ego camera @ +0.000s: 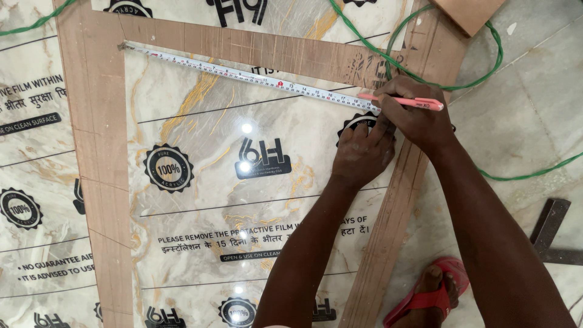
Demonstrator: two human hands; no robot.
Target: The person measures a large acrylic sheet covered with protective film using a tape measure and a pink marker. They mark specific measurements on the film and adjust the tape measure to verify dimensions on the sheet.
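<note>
Right hand (419, 118) pinches a slim pink plastic pen (404, 101), tip at the edge of the white steel measuring tape (255, 78). Left hand (362, 155), just below that grip, presses flat, fingers together, pinning the tape's near end. Best to keep the tape taut and the pen upright for a true mark. Beyond the grip the tape runs leftward across a glossy marble-patterned sheet (200, 133), film-covered, to a raw wooden strip frame (97, 121). A green cable (480, 76) loops past the pen.

Floor: pale glossy marble tiles (522, 121) are seen at the right | green cable (495, 58) is looped over the tiles, a second run lower right of it | dark metal bracket (549, 228) is laid below the cable | wooden offcut (467, 12) is seen above the cable | ceiling-light glare is caught left of it.
</note>
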